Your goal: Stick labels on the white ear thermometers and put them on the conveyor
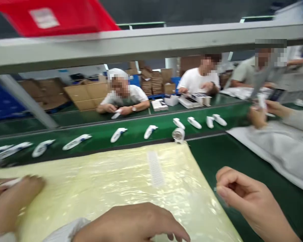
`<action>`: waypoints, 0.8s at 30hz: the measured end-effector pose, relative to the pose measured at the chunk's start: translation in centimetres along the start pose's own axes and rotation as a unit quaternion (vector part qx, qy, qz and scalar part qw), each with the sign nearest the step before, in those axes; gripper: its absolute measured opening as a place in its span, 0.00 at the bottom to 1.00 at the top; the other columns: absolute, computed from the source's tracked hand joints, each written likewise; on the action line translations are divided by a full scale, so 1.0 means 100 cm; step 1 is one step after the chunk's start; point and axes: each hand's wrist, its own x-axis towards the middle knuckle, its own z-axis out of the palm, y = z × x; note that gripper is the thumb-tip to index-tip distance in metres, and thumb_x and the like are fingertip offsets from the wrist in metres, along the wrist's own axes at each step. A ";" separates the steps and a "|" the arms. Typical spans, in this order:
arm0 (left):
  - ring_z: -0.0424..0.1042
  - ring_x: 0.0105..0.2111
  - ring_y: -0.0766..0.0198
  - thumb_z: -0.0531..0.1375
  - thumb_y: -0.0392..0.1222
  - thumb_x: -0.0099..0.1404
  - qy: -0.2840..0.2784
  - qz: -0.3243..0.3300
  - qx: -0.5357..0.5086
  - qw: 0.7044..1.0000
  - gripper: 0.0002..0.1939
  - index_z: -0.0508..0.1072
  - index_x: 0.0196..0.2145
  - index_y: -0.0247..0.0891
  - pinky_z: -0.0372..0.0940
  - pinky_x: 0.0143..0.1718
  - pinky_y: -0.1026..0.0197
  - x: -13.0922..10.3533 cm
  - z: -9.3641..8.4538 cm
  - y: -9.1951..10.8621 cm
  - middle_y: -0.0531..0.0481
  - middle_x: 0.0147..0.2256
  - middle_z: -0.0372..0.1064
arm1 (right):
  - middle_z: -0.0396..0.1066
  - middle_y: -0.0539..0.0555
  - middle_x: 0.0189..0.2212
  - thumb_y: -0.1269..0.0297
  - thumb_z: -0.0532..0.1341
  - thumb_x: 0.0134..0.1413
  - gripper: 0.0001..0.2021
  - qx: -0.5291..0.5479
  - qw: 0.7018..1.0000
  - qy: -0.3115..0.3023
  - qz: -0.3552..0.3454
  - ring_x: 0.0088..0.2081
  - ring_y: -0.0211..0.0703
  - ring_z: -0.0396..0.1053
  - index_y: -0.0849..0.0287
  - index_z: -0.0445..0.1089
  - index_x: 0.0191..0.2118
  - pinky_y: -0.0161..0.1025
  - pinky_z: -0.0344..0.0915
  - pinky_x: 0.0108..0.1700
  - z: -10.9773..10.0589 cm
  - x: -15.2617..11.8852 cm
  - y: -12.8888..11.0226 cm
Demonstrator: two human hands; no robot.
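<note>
My left hand (138,220) hovers over or rests on a yellow plastic-wrapped sheet (96,181), palm down. Its fingers are loosely bent and apart, and their tips are partly cut off by the bottom edge. To the right, my right hand (252,198) is raised above the green bench, thumb and forefinger pinched together. A tiny pale speck shows at the fingertips, too small to name. On the yellow sheet lies a strip of small white patterned stickers (156,168). Beyond it, a white tape roll (178,135) stands at the sheet's far corner.
Several white handheld devices (118,134) lie along the green conveyor belt (101,129). A co-worker's hands (22,195) are at the left; another person's hands (261,112) hold a white item at right. A metal beam (151,43) and red bin (58,16) are overhead.
</note>
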 end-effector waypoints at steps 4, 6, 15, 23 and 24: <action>0.76 0.44 0.56 0.61 0.45 0.65 0.154 -0.064 -0.110 0.980 0.22 0.74 0.56 0.43 0.68 0.45 0.60 -0.042 -0.017 -0.055 0.44 0.47 0.77 | 0.66 0.50 0.24 0.52 0.69 0.49 0.14 0.017 0.989 -0.145 -0.014 0.24 0.37 0.63 0.56 0.72 0.24 0.33 0.63 0.25 0.094 0.065 0.010; 0.76 0.40 0.57 0.63 0.46 0.62 0.274 -0.102 -0.182 0.939 0.18 0.78 0.49 0.40 0.68 0.42 0.60 -0.055 -0.023 -0.086 0.44 0.42 0.78 | 0.67 0.50 0.24 0.50 0.68 0.48 0.16 0.019 0.985 -0.170 -0.020 0.23 0.36 0.62 0.56 0.72 0.24 0.33 0.62 0.25 0.135 0.092 0.022; 0.71 0.28 0.62 0.56 0.48 0.62 0.645 -0.191 -0.176 0.718 0.13 0.74 0.37 0.36 0.64 0.28 0.63 -0.075 -0.052 -0.194 0.47 0.30 0.72 | 0.70 0.51 0.24 0.45 0.68 0.47 0.17 0.018 0.986 -0.166 0.013 0.27 0.42 0.66 0.54 0.73 0.23 0.36 0.65 0.30 0.198 0.127 0.085; 0.73 0.35 0.60 0.60 0.45 0.56 0.654 -0.134 -0.130 0.734 0.09 0.77 0.31 0.39 0.68 0.40 0.60 -0.015 -0.107 -0.197 0.49 0.32 0.75 | 0.69 0.49 0.21 0.53 0.72 0.39 0.15 0.049 0.978 -0.186 0.081 0.26 0.40 0.67 0.56 0.71 0.21 0.36 0.65 0.31 0.189 0.141 0.081; 0.73 0.34 0.60 0.60 0.46 0.57 0.652 -0.124 -0.135 0.736 0.09 0.77 0.31 0.39 0.68 0.38 0.60 -0.004 -0.114 -0.198 0.49 0.31 0.75 | 0.69 0.49 0.22 0.54 0.71 0.40 0.13 0.046 0.977 -0.189 0.087 0.27 0.39 0.67 0.57 0.71 0.22 0.36 0.65 0.32 0.191 0.143 0.082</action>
